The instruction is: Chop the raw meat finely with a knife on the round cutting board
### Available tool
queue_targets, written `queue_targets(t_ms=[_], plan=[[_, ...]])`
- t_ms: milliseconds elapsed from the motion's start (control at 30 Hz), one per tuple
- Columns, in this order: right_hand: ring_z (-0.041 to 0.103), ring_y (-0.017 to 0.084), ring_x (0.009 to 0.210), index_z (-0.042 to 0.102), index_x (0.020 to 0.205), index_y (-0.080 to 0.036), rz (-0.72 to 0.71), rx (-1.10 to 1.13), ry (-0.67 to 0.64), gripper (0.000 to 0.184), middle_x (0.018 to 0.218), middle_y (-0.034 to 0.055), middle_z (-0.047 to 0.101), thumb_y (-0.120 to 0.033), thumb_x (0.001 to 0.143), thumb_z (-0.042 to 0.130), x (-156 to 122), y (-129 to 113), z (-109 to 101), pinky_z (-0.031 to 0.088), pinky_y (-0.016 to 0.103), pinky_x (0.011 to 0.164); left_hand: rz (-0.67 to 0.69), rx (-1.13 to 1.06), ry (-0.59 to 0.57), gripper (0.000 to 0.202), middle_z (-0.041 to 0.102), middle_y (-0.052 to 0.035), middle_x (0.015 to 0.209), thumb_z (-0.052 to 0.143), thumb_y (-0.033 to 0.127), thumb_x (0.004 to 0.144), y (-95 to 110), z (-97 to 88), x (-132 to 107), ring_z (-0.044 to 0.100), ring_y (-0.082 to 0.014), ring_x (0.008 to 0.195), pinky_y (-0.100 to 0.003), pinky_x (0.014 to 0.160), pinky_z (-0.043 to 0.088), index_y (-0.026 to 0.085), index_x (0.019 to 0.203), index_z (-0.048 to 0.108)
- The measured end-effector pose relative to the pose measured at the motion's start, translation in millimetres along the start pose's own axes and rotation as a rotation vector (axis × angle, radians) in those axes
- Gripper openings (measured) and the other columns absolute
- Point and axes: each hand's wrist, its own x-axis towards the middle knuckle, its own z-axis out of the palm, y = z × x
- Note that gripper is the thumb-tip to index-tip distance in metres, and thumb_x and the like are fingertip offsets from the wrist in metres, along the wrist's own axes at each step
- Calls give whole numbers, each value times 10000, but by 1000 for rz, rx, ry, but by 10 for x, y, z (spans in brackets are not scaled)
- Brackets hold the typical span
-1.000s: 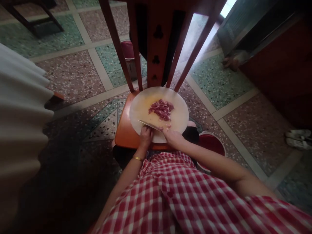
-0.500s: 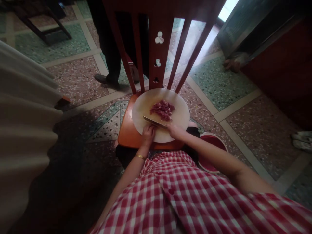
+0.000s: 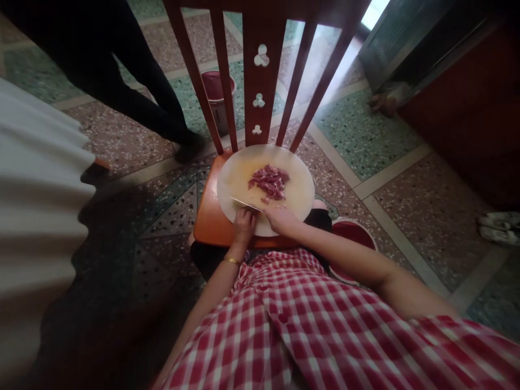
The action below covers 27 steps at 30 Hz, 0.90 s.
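Note:
A round pale cutting board point(image 3: 235, 179) lies on the seat of an orange-red wooden chair point(image 3: 209, 225). A small heap of chopped red meat point(image 3: 270, 181) sits at the board's middle. My right hand point(image 3: 281, 220) is closed on the handle of a knife point(image 3: 246, 204), whose blade points left across the board's near part, just short of the meat. My left hand point(image 3: 244, 225) rests with curled fingers at the board's near edge, under the blade. What it grips is hidden. A gold bangle is on my left wrist.
Another person's dark-trousered legs point(image 3: 134, 92) stand on the tiled floor at the back left. A red bucket point(image 3: 217, 89) stands behind the chair back, a red bowl point(image 3: 354, 234) on the floor at my right. White pleated cloth point(image 3: 36, 216) fills the left; sandals point(image 3: 499, 225) lie far right.
The other person's legs have stepped from behind the chair to the left. The knife has come back a little toward the board's near edge. The meat heap stays put.

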Motion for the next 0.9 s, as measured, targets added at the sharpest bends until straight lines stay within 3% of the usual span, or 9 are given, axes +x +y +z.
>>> queue_targets(t_ms=[167,267,467,700,900], plan=[[581,246,962,408,1315,-166,-14,35,45,439,1104,145,592,-146,885,324,278,-80,43,463,358,814,-15,-15,-10,162,581,-103,897,444,203,868,-2,-1,4,535,-214,898,-353,801,459,164,896,599],[542,247,1045,368,1354,-187,-54,14,54,489,1185,149,550,-126,869,350,126,75,103,434,364,867,-18,-24,-15,167,585,-106,904,442,204,870,-8,2,10,534,-217,907,-366,805,463,165,900,602],[596,241,923,394,1318,-156,70,4,-9,438,1128,149,579,-138,887,320,-246,309,90,469,333,774,-32,-42,11,173,575,-110,990,474,263,880,33,-43,33,511,-219,982,-388,867,442,173,905,620],[603,242,895,423,1293,-153,14,3,-10,418,1041,146,614,-146,889,321,-260,134,69,478,337,751,3,5,7,167,553,-105,877,438,172,854,18,-38,-30,508,-216,881,-359,780,458,155,882,602],[582,235,979,403,1332,-195,-30,42,55,459,1096,140,603,-138,882,338,96,-94,-4,453,348,832,-12,10,-29,178,552,-97,838,422,193,862,-41,12,-33,504,-216,842,-364,760,456,158,855,597]])
